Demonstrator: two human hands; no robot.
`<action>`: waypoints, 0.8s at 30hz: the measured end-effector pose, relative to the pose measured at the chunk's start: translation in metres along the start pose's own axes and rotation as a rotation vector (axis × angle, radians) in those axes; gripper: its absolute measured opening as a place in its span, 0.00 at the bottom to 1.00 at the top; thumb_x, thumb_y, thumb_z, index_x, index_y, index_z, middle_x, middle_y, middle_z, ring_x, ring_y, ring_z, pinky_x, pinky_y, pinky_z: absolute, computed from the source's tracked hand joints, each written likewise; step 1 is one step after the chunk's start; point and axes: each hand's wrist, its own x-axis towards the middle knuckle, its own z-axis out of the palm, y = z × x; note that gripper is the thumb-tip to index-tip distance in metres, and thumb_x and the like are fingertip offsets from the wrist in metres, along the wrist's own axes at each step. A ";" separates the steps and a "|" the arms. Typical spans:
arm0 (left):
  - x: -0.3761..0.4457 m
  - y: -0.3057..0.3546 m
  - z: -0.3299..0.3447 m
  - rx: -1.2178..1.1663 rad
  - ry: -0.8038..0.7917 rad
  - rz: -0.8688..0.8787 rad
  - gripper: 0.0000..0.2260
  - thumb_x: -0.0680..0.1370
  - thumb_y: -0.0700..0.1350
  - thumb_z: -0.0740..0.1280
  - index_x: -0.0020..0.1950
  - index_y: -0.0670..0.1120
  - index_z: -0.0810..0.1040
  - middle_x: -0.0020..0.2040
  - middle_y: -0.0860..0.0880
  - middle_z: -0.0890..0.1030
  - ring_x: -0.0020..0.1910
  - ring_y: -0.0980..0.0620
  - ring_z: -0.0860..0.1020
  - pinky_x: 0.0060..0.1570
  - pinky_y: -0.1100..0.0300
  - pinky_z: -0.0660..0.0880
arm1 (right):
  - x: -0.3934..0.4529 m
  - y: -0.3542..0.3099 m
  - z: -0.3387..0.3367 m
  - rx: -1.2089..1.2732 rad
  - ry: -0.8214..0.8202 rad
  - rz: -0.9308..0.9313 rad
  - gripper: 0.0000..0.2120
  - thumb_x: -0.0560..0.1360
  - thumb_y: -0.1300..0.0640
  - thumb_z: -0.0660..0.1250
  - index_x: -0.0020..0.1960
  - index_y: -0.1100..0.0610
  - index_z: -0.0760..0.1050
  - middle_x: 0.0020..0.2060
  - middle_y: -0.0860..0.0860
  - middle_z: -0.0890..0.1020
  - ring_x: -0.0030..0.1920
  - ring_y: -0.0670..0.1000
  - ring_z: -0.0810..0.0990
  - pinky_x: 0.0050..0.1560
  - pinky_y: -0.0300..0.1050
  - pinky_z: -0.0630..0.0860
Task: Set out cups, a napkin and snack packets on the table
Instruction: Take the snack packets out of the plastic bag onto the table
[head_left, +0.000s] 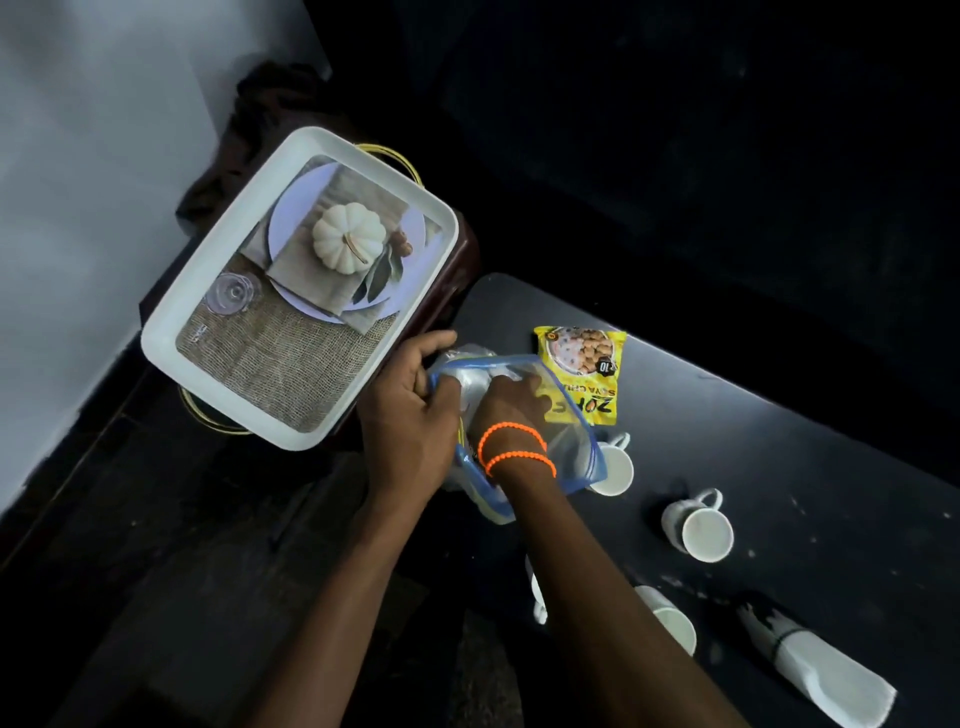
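1. While the view looks down on a dark table (779, 467), a rolled napkin (826, 670) lies nearest, at five o'clock.
2. Three white cups stand beyond it: one (670, 618), another (698, 527), a third (615, 467).
3. At the centre, the left hand (410, 410) pinches the rim of a clear bag (571, 447); the right hand (511, 405) reaches inside, its grip hidden.
4. A yellow snack packet (582, 364) lies just past the bag, at one o'clock.
5. A white tray (298, 291) sits at ten o'clock.

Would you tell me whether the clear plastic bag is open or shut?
Open: the right hand reaches inside the plastic bag, while the left hand holds its blue-edged mouth.
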 end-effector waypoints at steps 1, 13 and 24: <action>-0.001 0.002 -0.001 -0.013 0.013 -0.013 0.17 0.76 0.30 0.67 0.62 0.43 0.84 0.31 0.65 0.78 0.33 0.71 0.76 0.41 0.78 0.70 | -0.003 0.000 0.000 0.052 0.005 -0.013 0.20 0.78 0.57 0.67 0.69 0.60 0.72 0.71 0.62 0.70 0.69 0.65 0.72 0.68 0.57 0.71; 0.015 -0.021 -0.039 -0.009 0.094 -0.118 0.21 0.71 0.38 0.64 0.58 0.58 0.83 0.41 0.48 0.86 0.39 0.39 0.82 0.42 0.49 0.80 | -0.124 0.037 -0.140 0.669 0.643 -0.648 0.13 0.66 0.57 0.79 0.44 0.50 0.76 0.39 0.46 0.81 0.40 0.41 0.80 0.40 0.30 0.74; 0.004 -0.018 -0.038 -0.041 0.047 -0.126 0.21 0.75 0.31 0.65 0.61 0.52 0.83 0.47 0.53 0.87 0.38 0.66 0.82 0.41 0.73 0.76 | 0.039 0.107 -0.057 0.791 0.239 0.019 0.19 0.66 0.64 0.82 0.54 0.61 0.79 0.50 0.58 0.84 0.52 0.56 0.82 0.64 0.59 0.78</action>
